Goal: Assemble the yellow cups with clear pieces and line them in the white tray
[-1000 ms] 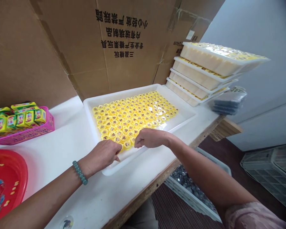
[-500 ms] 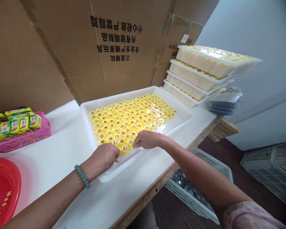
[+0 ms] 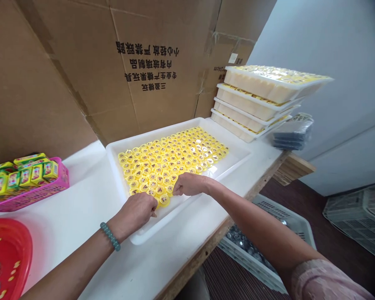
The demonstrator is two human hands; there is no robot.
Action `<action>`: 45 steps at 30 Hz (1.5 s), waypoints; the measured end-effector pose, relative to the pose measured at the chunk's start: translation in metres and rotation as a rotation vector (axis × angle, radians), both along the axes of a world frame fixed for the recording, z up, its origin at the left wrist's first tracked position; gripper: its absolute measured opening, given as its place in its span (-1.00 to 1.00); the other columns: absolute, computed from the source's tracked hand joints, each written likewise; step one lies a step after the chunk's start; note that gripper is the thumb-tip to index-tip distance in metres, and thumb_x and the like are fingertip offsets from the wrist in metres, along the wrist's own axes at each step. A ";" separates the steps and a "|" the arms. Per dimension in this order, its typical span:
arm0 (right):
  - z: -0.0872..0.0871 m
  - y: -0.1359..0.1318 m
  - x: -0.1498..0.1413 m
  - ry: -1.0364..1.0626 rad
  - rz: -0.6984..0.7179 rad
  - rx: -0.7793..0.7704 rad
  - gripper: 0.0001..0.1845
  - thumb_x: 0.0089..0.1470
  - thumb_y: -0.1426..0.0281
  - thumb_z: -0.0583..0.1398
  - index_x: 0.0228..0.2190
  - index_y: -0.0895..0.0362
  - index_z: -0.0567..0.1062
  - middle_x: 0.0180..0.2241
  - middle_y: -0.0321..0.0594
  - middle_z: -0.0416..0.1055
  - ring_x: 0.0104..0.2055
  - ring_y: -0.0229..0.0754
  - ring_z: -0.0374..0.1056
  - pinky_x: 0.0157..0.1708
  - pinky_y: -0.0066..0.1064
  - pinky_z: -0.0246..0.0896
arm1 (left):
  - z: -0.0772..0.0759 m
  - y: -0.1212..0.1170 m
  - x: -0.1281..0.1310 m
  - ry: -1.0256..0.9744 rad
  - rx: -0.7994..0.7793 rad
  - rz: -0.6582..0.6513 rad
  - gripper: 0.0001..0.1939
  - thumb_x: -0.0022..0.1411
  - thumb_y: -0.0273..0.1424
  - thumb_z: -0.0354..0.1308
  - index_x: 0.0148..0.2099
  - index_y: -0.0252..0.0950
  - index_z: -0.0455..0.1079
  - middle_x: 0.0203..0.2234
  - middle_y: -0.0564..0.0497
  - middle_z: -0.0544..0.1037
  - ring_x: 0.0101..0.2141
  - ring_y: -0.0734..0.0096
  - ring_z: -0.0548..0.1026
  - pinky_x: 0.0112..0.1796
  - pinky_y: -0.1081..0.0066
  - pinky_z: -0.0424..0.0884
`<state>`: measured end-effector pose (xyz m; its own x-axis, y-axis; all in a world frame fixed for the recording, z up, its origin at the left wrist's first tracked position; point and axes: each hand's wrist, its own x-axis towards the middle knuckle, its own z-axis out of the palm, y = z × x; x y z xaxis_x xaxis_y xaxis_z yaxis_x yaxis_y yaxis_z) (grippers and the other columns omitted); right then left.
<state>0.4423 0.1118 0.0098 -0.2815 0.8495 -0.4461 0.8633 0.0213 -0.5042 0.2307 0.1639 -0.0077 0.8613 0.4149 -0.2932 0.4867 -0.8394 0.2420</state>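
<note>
A white plastic tray [image 3: 234, 160] holds rows of small round yellow pieces [image 3: 156, 158] with printed pictures on top. At the near left corner of the rows, my left hand [image 3: 140, 208] is closed, its fingertips against the yellow pieces. A green bead bracelet [image 3: 110, 236] circles that wrist. My right hand [image 3: 189, 184] is also closed, its fingers bent down at the near edge of the rows. One yellow piece [image 3: 164, 200] shows between the two hands. Whatever the fingers of each hand grip is hidden.
Filled white trays [image 3: 256, 100] are stacked at the back right, beside wrapped dark packs [image 3: 293, 133]. On the left stand a pink basket [image 3: 46, 188] of yellow-green boxes and a red basin [image 3: 21, 246]. A cardboard box [image 3: 96, 62] rises behind. Below the table edge sits a grey crate [image 3: 296, 216].
The camera view has shifted slightly. Both hands stay closed at the near edge of the yellow rows, with hardly any movement relative to the tray.
</note>
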 end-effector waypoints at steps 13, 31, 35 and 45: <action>0.006 -0.005 -0.019 0.053 0.222 0.013 -0.72 -0.16 0.66 0.01 -0.65 0.12 0.40 -0.65 -0.44 0.08 -0.55 -0.37 -0.11 -0.53 -0.51 -0.23 | 0.003 -0.006 0.004 -0.008 -0.077 0.019 -0.82 0.03 -0.46 0.06 -0.47 -0.21 0.49 -0.53 0.00 0.56 -0.47 0.34 0.44 -0.48 0.41 0.11; 0.006 -0.002 -0.013 0.081 0.117 0.025 -0.73 -0.08 0.57 0.07 -0.46 0.12 0.56 -0.51 -0.38 0.39 -0.46 -0.36 0.20 -0.46 -0.52 -0.03 | 0.007 -0.005 0.006 -0.004 -0.067 0.055 -0.79 0.07 -0.44 0.04 -0.43 -0.19 0.51 -0.50 -0.01 0.57 -0.44 0.31 0.46 -0.44 0.41 0.17; 0.016 -0.009 0.017 0.057 0.006 -0.039 -0.73 -0.08 0.54 0.10 -0.38 0.19 0.59 -0.36 -0.25 0.53 -0.32 -0.28 0.36 -0.39 -0.54 0.10 | 0.012 -0.012 0.009 -0.041 -0.118 0.017 -0.78 0.12 -0.41 0.02 -0.43 -0.20 0.50 -0.52 -0.01 0.54 -0.44 0.34 0.45 -0.42 0.42 0.18; -0.004 -0.001 0.053 -0.053 -0.089 -0.049 -0.67 -0.09 0.50 0.17 -0.23 0.09 0.58 -0.32 -0.33 0.54 -0.26 -0.24 0.37 -0.29 -0.52 0.14 | -0.002 -0.009 0.033 -0.073 -0.134 0.017 -0.79 0.11 -0.37 0.05 -0.47 -0.26 0.48 -0.53 -0.03 0.55 -0.48 0.36 0.43 -0.45 0.42 0.14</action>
<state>0.4954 0.1111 0.0059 -0.1809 0.8468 -0.5002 0.8861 -0.0804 -0.4565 0.2638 0.1546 -0.0099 0.8756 0.3909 -0.2838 0.4776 -0.7889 0.3868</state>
